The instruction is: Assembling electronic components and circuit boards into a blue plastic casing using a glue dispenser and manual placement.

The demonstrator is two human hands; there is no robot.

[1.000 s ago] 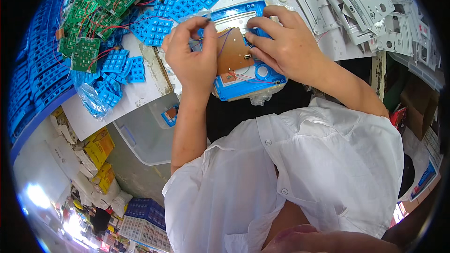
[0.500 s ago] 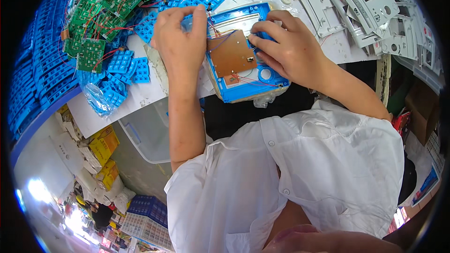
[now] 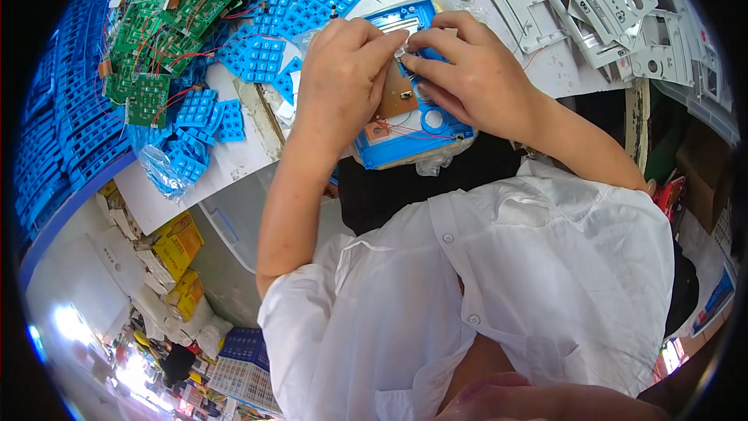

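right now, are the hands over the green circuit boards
No, the left hand and right hand are over the blue casing; the green circuit boards lie heaped further left.

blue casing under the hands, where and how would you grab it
Probably by the near-left corner of the blue casing, coming from the person's side: its edge shows bare there, while the left hand and right hand crowd the far part and red wires run toward the near-right corner.

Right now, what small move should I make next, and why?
Perhaps ease your left hand slightly aside: it covers part of the brown board in the blue casing and crowds close to your right hand, so the spot between them is hard to see.
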